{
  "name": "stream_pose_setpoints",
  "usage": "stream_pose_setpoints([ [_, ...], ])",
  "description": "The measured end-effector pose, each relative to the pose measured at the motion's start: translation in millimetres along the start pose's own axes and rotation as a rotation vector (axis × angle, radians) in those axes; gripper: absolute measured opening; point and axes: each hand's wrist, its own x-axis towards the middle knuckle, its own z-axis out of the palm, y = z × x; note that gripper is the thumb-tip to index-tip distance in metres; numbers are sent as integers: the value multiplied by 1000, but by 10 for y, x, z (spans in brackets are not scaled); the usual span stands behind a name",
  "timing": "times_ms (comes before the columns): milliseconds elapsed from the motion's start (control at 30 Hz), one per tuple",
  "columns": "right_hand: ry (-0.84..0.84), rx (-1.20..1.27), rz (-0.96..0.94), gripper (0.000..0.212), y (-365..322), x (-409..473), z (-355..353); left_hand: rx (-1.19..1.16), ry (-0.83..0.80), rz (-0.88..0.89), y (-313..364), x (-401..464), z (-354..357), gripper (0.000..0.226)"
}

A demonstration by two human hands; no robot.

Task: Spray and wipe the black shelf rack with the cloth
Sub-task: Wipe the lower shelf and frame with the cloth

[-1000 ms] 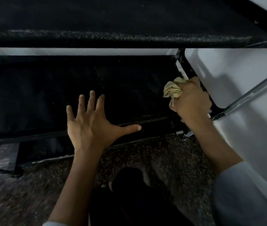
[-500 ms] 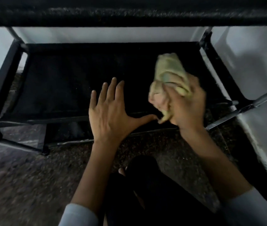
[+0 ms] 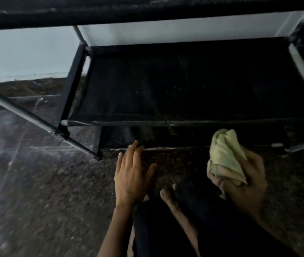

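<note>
The black shelf rack point(image 3: 184, 123) fills the upper half of the view, its lower fabric shelf dark and speckled with small droplets. A bunched pale yellow cloth point(image 3: 225, 154) is gripped by my right hand point(image 3: 247, 184), held in the air in front of the rack's lower front bar, off the shelf. My left hand point(image 3: 131, 175) hovers with straight fingers above the floor, its fingertips close to the lowest front bar. No spray bottle is in view.
An upper shelf bar point(image 3: 147, 12) crosses the top of the view. A grey diagonal metal tube point(image 3: 27, 114) runs at the left. The floor point(image 3: 45, 191) is dark speckled stone. My knee in dark trousers point(image 3: 193, 210) and a bare foot point(image 3: 168, 195) are below the hands. A white wall point(image 3: 27, 52) stands behind.
Both hands have drawn back from the lower shelf toward me. The right hand carried the cloth off the shelf, and the view has shifted so the rack sits further right.
</note>
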Motion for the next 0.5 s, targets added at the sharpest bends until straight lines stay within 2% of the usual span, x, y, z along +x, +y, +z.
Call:
stream_pose_setpoints([
  [100,-125,-28,-32,54,-35,164,445,-127,-27,-292,-244,-39,-92,59],
  [167,-222,-118,-155,45,-67,305,711,-192,-11,-415,-373,-23,-154,61],
  [233,-373,-248,-290,40,-139,474,995,-248,22,-438,-489,35,-170,59],
  [300,-537,-349,-362,49,-294,643,1306,-279,4,-428,-601,115,-122,60],
  [400,-871,-436,-460,53,-578,796,1806,-307,-22,-429,-747,195,-62,67],
  [500,-1088,-642,-572,46,-764,831,2209,-330,-29,-465,-789,236,-65,70],
])
